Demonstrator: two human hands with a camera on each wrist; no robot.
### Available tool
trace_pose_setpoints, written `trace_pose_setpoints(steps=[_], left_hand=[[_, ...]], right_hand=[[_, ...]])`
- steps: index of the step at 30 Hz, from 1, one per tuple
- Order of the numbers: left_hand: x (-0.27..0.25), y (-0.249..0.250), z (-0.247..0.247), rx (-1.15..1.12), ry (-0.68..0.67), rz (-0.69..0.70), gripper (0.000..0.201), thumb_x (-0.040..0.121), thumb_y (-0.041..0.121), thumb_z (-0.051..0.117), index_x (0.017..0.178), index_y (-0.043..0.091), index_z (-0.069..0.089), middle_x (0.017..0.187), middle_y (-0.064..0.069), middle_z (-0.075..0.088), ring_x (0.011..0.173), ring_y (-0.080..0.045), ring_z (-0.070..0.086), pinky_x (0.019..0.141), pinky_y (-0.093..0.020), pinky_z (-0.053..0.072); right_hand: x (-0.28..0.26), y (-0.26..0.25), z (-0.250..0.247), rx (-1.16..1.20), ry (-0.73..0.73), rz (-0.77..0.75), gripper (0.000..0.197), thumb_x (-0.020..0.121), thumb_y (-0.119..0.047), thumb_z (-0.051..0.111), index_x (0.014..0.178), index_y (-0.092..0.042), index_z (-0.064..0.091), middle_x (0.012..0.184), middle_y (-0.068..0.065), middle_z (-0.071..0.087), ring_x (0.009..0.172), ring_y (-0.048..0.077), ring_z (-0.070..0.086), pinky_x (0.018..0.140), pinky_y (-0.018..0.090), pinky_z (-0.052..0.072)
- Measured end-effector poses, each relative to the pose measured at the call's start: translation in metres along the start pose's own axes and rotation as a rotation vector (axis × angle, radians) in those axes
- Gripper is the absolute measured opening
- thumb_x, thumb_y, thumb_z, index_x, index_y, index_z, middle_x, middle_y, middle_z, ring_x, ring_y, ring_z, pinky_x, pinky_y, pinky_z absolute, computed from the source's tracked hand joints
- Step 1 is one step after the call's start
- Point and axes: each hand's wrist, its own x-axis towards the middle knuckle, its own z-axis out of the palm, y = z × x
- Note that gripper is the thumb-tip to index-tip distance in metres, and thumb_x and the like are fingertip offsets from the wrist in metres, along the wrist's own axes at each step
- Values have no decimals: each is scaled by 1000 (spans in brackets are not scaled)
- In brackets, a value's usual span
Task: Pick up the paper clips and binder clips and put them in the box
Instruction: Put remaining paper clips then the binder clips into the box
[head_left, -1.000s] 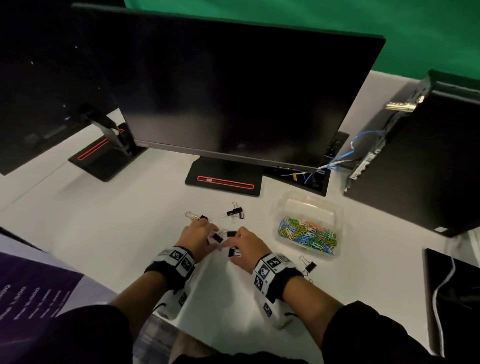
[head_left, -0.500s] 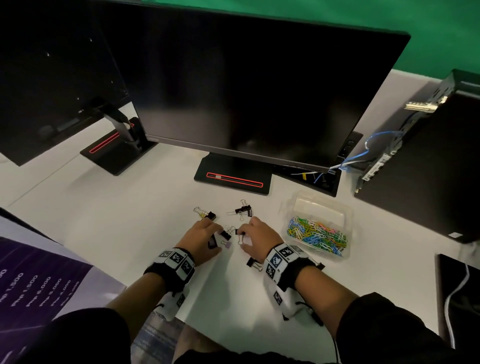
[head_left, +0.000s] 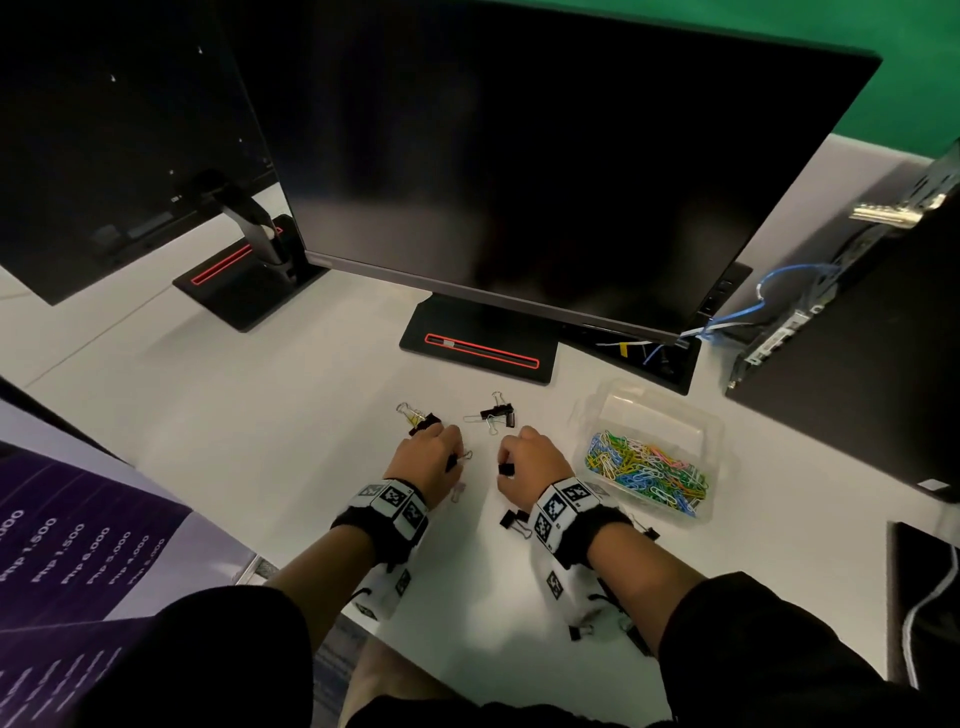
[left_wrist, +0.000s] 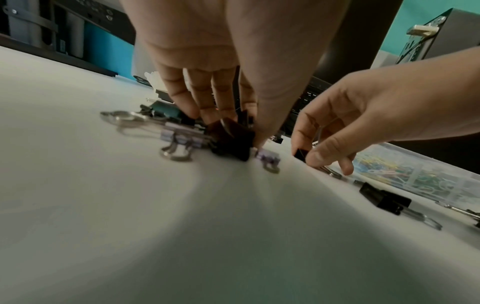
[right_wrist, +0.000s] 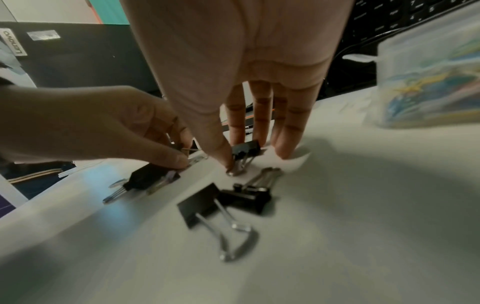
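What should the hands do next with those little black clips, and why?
Probably lift the right hand and carry its pinched black binder clip over to the clear box beside it. The clip looks gripped already, and the box sits open with only paper clips inside.

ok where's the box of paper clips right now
In the head view the box sits on the white desk just right of the right hand, in front of the monitor.
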Motion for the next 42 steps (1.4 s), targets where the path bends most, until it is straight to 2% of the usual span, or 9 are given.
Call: trace_pose_setpoints(steps=[4, 7, 11, 17, 22, 27, 32, 38, 42], left_hand=[[-2, -3, -3, -146, 21, -35, 14, 87, 14, 54, 100, 9, 54, 105, -9, 59, 85, -21, 51, 74, -24, 37], [-3, -7, -8, -262, 102, -102, 16, 86, 11, 56, 102, 8, 56, 106, -12, 61, 91, -28, 56, 76, -28, 40], [-7, -16, -14, -390, 221, -191, 15, 89, 9, 52, 104, 6, 56, 106, -11, 61, 82, -21, 53, 76, -26, 40], [-10, -34, -10, -420, 252, -271, 17, 90, 7, 50, 106, 7, 56, 110, -13, 62, 82, -20, 53, 77, -26, 41], [-14, -37, -8, -340, 175, -326, 24, 91, 15, 50, 114, 10, 51, 114, -15, 55, 93, -29, 56, 79, -31, 41], [-9, -34, -13, -234, 71, -302, 44, 91, 19, 49, 134, 17, 39, 122, -13, 43, 99, -32, 56, 86, -34, 44], [-4, -31, -10, -205, 58, -228, 40, 90, 21, 49, 130, 22, 48, 113, -11, 46, 98, -30, 53, 89, -35, 45], [-7, -9, -1, -90, -41, -27, 30, 89, 28, 53, 119, 26, 57, 117, -4, 45, 110, -23, 49, 97, -32, 44], [-7, 12, 7, -109, -101, 69, 29, 91, 29, 51, 118, 24, 57, 115, -2, 42, 94, -15, 53, 83, -20, 47]], right_hand=[[5, -5, -2, 4, -5, -20, 22, 81, -23, 62, 101, -16, 57, 115, 8, 51, 111, 25, 44, 90, 38, 46], [12, -15, 1, 56, -1, -51, 24, 83, -17, 60, 107, -20, 58, 118, 9, 51, 114, 26, 44, 94, 39, 44], [20, -25, 4, 67, -35, -131, 32, 86, -11, 56, 116, -23, 60, 117, 12, 49, 114, 27, 44, 96, 37, 42], [24, -25, 3, 57, -33, -76, 8, 85, -14, 61, 90, -11, 65, 111, 10, 54, 106, 25, 52, 87, 33, 46], [20, -16, -1, 40, -83, -38, 9, 85, -19, 61, 79, -13, 59, 117, 13, 55, 104, 27, 54, 90, 33, 44], [-3, -9, -19, 101, -101, -59, 5, 84, -17, 60, 83, -13, 59, 94, 8, 66, 88, 23, 59, 78, 30, 46], [-36, 27, -58, 300, 167, 14, 11, 80, -16, 66, 76, -21, 57, 70, -7, 58, 63, 5, 51, 62, 21, 41], [-67, 94, -98, 291, 407, 278, 19, 74, -7, 66, 62, -22, 63, 68, -2, 68, 70, 15, 62, 71, 28, 52], [-83, 115, -92, 283, 366, 358, 21, 80, -17, 66, 61, -27, 63, 80, 5, 72, 76, 20, 63, 74, 26, 50]])
